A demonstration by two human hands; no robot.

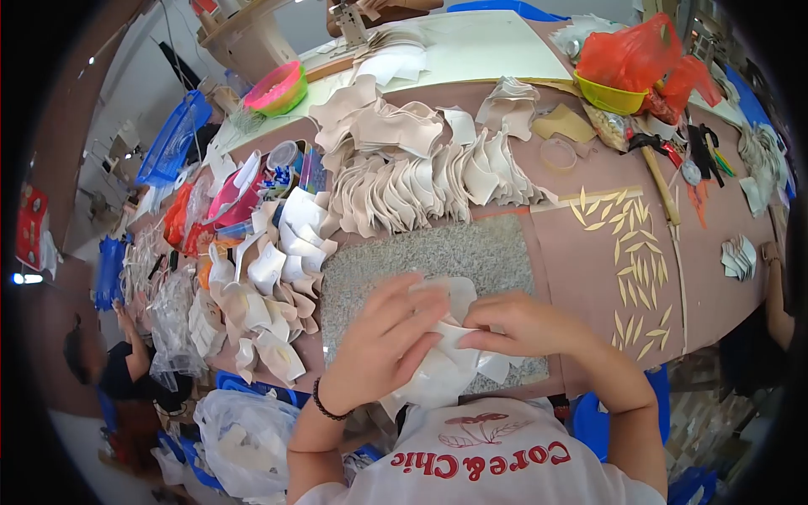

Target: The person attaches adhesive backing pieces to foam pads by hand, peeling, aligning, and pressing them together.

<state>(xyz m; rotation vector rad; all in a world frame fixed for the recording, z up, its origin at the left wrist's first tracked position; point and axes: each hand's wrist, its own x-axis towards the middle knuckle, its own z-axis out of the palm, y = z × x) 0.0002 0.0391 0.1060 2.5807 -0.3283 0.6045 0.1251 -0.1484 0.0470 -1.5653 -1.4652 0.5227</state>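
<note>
My right hand [515, 325] pinches the edge of a white, leather-like cut piece [454, 337] between thumb and fingers. On the other side of that piece is my left hand [389, 328], its fingers stretched out and smeared by motion, its thumb held apart. Whether the left fingertips press on the piece is unclear. More thin white pieces [431, 383] lie below the hands, at the near edge of a speckled grey slab [379, 261]. Past the slab stand long overlapping rows of beige, wavy-edged cut pieces [396, 192].
Loose white pieces [268, 268] lie left of the slab. Small yellow leaf-shaped strips [635, 261] are spread at right, beside a hammer [661, 181]. Farther off stand a pink-and-green basin [278, 91] and a yellow-green basket [610, 94] with a red bag. Other people sit around.
</note>
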